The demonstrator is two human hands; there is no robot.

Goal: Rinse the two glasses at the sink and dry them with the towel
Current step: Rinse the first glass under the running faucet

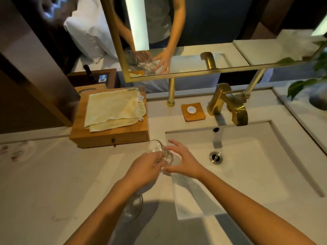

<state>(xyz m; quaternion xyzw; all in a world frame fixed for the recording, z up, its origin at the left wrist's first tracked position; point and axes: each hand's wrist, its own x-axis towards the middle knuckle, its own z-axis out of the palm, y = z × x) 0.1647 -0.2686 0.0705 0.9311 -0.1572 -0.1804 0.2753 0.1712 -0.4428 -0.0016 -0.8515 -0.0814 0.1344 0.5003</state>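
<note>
My left hand (144,167) grips a clear glass (160,151), tilted on its side at the left edge of the white sink basin (247,167). My right hand (184,161) is spread beside the glass, fingers apart, touching or nearly touching its base end. A second clear glass (133,206) stands on the counter under my left forearm, partly hidden. The cream towel (113,108) lies folded on a wooden box (109,137) at the back left. No water runs from the gold faucet (230,105).
A brown coaster with a small white round object (193,111) sits left of the faucet. The gold-framed mirror (177,73) hangs above the counter on gold posts. A green plant (311,85) stands at the far right. The drain (215,157) lies mid-basin.
</note>
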